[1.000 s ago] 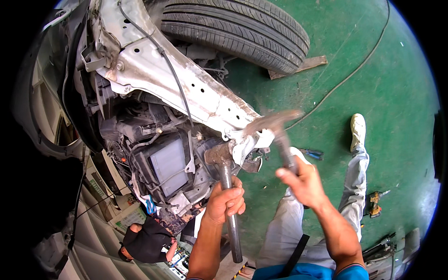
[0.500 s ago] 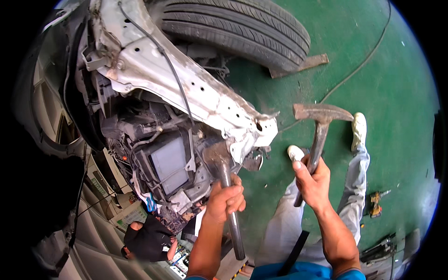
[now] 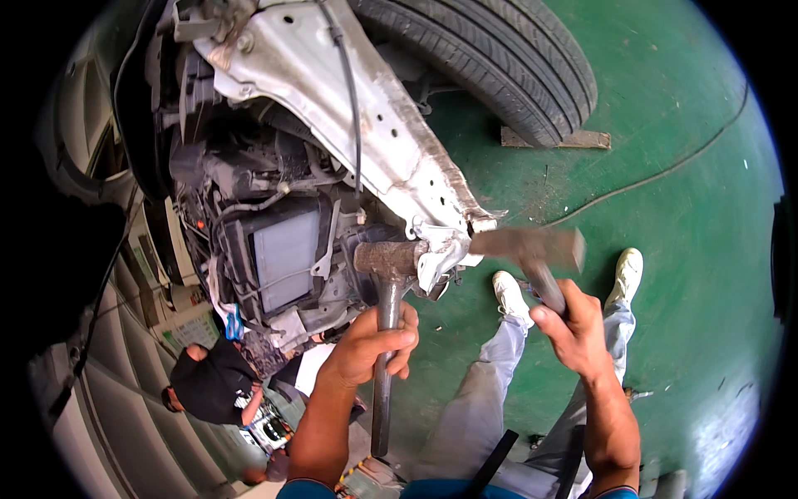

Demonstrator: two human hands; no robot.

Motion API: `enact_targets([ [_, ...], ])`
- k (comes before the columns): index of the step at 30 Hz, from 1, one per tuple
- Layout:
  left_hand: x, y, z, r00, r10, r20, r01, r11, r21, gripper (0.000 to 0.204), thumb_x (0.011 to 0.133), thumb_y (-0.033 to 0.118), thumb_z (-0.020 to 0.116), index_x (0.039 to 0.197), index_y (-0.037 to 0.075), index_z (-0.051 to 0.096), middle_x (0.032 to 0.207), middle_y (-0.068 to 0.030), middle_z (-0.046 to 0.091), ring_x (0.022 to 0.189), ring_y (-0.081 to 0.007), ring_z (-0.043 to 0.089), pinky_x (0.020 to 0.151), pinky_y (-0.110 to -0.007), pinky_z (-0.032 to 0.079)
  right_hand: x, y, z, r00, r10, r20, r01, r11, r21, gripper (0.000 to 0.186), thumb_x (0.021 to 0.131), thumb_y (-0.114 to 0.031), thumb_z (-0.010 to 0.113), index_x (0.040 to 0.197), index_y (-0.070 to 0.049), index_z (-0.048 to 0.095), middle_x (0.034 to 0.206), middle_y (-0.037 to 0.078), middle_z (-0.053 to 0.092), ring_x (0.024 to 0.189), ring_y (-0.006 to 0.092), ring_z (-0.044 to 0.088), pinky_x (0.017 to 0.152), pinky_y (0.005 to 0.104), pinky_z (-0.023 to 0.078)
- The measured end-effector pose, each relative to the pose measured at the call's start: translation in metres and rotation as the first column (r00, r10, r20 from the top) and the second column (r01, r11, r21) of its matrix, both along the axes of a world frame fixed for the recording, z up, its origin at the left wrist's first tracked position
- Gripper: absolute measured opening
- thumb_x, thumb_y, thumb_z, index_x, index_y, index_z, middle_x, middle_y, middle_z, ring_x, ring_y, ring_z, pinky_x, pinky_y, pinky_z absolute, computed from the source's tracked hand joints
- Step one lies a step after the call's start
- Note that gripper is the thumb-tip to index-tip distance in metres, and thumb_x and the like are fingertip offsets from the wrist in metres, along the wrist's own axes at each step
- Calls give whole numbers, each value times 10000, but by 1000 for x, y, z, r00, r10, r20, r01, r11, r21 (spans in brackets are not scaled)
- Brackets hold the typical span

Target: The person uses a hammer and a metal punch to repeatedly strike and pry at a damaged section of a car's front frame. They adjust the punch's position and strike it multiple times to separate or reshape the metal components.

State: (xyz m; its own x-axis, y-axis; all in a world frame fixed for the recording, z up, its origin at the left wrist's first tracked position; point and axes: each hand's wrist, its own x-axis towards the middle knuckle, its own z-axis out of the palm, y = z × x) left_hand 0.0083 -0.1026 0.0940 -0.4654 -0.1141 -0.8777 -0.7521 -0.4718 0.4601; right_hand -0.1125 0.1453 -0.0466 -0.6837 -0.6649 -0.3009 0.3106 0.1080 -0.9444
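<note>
My left hand [image 3: 378, 345] is wrapped round the handle of a heavy hammer [image 3: 386, 261], its rusty head held against one side of a bent white metal bracket [image 3: 440, 249] at the end of a car's bare white body rail [image 3: 374, 125]. My right hand [image 3: 573, 328] grips a second hammer [image 3: 528, 249], whose blurred head is at the bracket's other side; whether it touches cannot be told. Below the rail sit dark engine parts and a grey-topped battery box [image 3: 283, 254].
A tyre [image 3: 507, 58] rests by a wooden board [image 3: 594, 140] on the green floor [image 3: 682, 216], crossed by a cable [image 3: 665, 175]. My white shoes [image 3: 623, 274] are below. A co-worker in a black top [image 3: 208, 382] is at lower left.
The hammer in my right hand has dropped and tilted from upright back toward the bracket. The left hammer stays at the bracket. The view has shifted, with the car's upper part moving right.
</note>
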Motion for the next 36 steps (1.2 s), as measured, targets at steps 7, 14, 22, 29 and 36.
enact_targets([
  [7,-4,6,9,993,2,120,23,979,-201,160,895,70,605,995,-1,502,621,-17,465,426,-97,452,381,-267,409,23,-22,-28,971,-120,206,106,991,78,137,874,-85,702,952,16,650,714,-6,610,662,65,528,609,252,459],
  [14,-18,-7,21,962,-122,243,167,971,-171,172,898,122,650,921,18,515,578,-8,484,428,-90,472,393,-266,410,18,-42,-41,976,133,171,-140,990,30,153,859,-105,725,965,-3,684,675,34,647,614,61,534,597,268,484],
  [22,-19,-8,23,960,-130,249,174,971,-164,163,897,104,639,928,6,513,569,-19,487,411,-98,467,389,-268,414,26,-58,-53,974,204,95,-204,979,0,136,857,-74,704,948,18,661,679,99,624,607,108,532,572,308,468],
  [29,-18,-7,19,968,-124,218,156,978,-135,152,893,107,623,913,4,512,566,-17,478,415,-99,461,388,-269,409,-5,-39,-30,966,190,176,-210,972,105,174,828,-71,696,998,-56,661,711,101,646,629,169,642,603,321,499],
  [36,-10,-2,18,975,-67,211,97,986,-134,154,875,98,632,919,8,516,579,-21,484,421,-101,462,394,-272,410,-46,13,7,761,-631,149,642,699,-316,246,953,-157,541,1114,23,587,694,34,552,563,112,497,540,254,415],
])
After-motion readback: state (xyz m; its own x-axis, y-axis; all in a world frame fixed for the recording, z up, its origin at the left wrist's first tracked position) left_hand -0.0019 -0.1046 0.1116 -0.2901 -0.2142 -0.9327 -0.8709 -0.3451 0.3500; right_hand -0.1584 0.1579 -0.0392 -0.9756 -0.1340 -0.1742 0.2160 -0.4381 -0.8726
